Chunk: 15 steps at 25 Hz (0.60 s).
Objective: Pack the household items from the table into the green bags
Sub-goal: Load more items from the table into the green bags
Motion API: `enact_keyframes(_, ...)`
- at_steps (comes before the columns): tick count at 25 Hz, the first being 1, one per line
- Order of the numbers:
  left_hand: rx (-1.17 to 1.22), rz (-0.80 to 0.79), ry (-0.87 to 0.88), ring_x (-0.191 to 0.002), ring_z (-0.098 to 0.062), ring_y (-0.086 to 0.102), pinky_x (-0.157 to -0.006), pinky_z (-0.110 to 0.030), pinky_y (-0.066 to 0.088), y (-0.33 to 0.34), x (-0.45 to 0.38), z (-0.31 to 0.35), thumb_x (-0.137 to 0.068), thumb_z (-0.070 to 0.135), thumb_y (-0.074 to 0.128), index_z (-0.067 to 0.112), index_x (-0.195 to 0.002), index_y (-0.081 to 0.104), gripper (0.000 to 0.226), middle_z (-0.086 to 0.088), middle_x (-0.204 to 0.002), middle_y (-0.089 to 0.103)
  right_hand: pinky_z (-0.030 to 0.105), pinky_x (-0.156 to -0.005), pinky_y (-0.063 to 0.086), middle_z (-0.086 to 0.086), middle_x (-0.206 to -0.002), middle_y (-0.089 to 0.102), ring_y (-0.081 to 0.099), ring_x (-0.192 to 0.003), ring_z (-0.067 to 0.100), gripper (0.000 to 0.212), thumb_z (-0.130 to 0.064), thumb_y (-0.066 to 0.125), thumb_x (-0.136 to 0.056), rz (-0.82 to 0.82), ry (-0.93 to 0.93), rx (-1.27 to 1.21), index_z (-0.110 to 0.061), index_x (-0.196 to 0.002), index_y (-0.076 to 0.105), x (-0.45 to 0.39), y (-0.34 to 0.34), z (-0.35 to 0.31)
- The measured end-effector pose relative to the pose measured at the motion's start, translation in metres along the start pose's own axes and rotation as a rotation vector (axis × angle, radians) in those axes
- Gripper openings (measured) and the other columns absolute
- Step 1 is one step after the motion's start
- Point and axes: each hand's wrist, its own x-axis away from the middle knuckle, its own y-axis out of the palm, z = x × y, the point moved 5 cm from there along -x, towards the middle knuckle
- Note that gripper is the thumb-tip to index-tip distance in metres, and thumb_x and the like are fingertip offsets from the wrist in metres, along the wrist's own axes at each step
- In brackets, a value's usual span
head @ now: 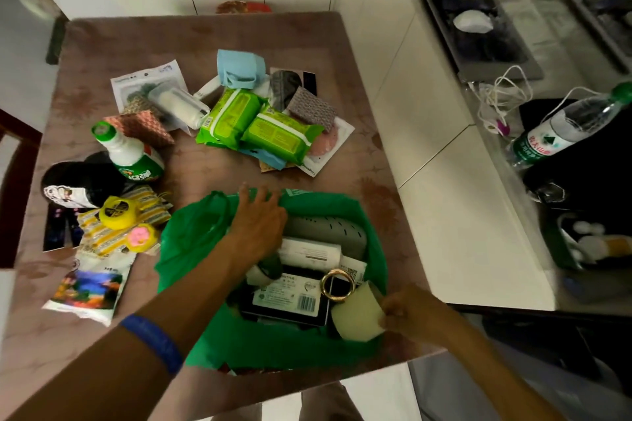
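Observation:
An open green bag (pixel 205 239) sits at the near edge of the brown table (pixel 191 41). Inside lie a grey perforated pad (pixel 328 225), white boxes, a dark packet with a barcode label (pixel 290 301) and a gold ring (pixel 338 285). My left hand (pixel 260 219) reaches over the bag's far rim, fingers spread, and I cannot make out anything in it. My right hand (pixel 407 313) grips a pale yellow sponge (pixel 357 316) at the bag's right side, half inside it. Two green wipe packs (pixel 253 126) lie in the table's middle.
Left of the bag lie a white bottle with a green cap (pixel 131 154), yellow round items (pixel 118 212), striped cloths and a colourful pouch (pixel 89 287). Further back are a blue mask (pixel 239 68) and sponges. A counter with a water bottle (pixel 567 126) and cables stands on the right.

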Motion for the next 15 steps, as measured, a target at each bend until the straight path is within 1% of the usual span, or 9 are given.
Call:
enact_keyframes(3,0.123,0.144,-0.025,-0.133,-0.033,0.035,-0.101,-0.047,0.037,-0.001,-0.007,-0.004,-0.082,0.018,0.059,0.016,-0.139,0.038,0.061,-0.011,-0.157,0.023,0.018,-0.067,0.049,0.006,-0.089,0.070,0.065,-0.078,0.015,0.020,-0.028,0.060,-0.095,0.034,-0.046,-0.105,-0.010,-0.095,0.071,0.003,0.000,-0.003)
enact_keyframes(5,0.205,0.225,0.008,-0.131,-0.035,0.037,-0.093,-0.044,0.044,-0.006,-0.011,-0.001,-0.082,0.009,0.062,0.012,-0.145,0.027,0.072,-0.012,-0.160,0.018,0.017,-0.065,0.049,0.000,-0.087,0.068,0.063,-0.078,0.009,0.016,-0.031,0.057,-0.096,0.185,-0.105,-0.151,-0.022,-0.089,0.066,0.009,-0.019,-0.016)
enact_keyframes(7,0.301,0.290,0.031,-0.128,-0.037,0.040,-0.085,-0.043,0.050,-0.015,-0.015,-0.006,-0.083,-0.001,0.060,0.010,-0.147,0.028,0.073,-0.013,-0.159,0.021,0.014,-0.060,0.047,-0.008,-0.077,0.064,0.060,-0.073,0.003,0.017,-0.032,0.056,-0.096,0.362,-0.194,-0.236,-0.032,-0.080,0.060,0.020,-0.047,-0.029)
enact_keyframes(8,0.326,0.304,0.027,-0.126,-0.038,0.042,-0.083,-0.042,0.051,-0.018,-0.016,-0.012,-0.084,-0.003,0.060,0.011,-0.148,0.029,0.073,-0.015,-0.157,0.024,0.013,-0.058,0.046,-0.011,-0.075,0.062,0.058,-0.070,0.001,0.018,-0.031,0.056,-0.096,0.396,-0.248,-0.324,-0.032,-0.079,0.059,0.023,-0.056,-0.036)
enact_keyframes(10,0.311,0.316,0.027,-0.115,-0.037,0.050,-0.075,-0.040,0.048,-0.022,-0.017,-0.024,-0.085,-0.003,0.060,0.015,-0.147,0.032,0.071,-0.018,-0.147,0.033,0.015,-0.057,0.047,-0.013,-0.076,0.062,0.058,-0.069,0.000,0.017,-0.028,0.055,-0.096,0.311,-0.330,-0.617,-0.030,-0.081,0.063,0.021,-0.059,-0.054)
enact_keyframes(11,0.321,0.341,0.028,-0.106,-0.037,0.054,-0.068,-0.039,0.045,-0.026,-0.016,-0.031,-0.083,-0.002,0.063,0.015,-0.144,0.037,0.069,-0.019,-0.139,0.041,0.018,-0.057,0.047,-0.010,-0.077,0.063,0.058,-0.070,0.003,0.017,-0.026,0.055,-0.096,0.250,-0.328,-0.709,-0.029,-0.082,0.064,0.015,-0.053,-0.064)
enact_keyframes(12,0.364,0.387,0.024,-0.096,-0.037,0.058,-0.061,-0.037,0.042,-0.031,-0.015,-0.038,-0.078,-0.001,0.067,0.013,-0.137,0.046,0.064,-0.019,-0.129,0.049,0.023,-0.057,0.048,-0.007,-0.078,0.063,0.058,-0.070,0.007,0.018,-0.025,0.055,-0.097,0.212,-0.317,-0.730,-0.026,-0.083,0.066,0.008,-0.045,-0.071)
enact_keyframes(14,0.534,0.540,-0.035,-0.077,-0.038,0.062,-0.054,-0.036,0.043,-0.045,-0.010,-0.053,-0.073,-0.002,0.070,0.010,-0.111,0.061,0.041,-0.017,-0.104,0.061,0.031,-0.061,0.049,0.001,-0.080,0.063,0.057,-0.070,0.010,0.018,-0.026,0.056,-0.097,0.217,-0.269,-0.586,-0.022,-0.082,0.065,-0.007,-0.028,-0.078)
enact_keyframes(15,0.644,0.621,-0.098,-0.072,-0.036,0.062,-0.054,-0.037,0.045,-0.050,-0.007,-0.060,-0.074,-0.001,0.069,0.011,-0.100,0.061,0.030,-0.015,-0.094,0.064,0.035,-0.066,0.050,0.002,-0.082,0.064,0.058,-0.072,0.012,0.018,-0.027,0.056,-0.097,0.222,-0.261,-0.522,-0.022,-0.081,0.064,-0.012,-0.020,-0.080)
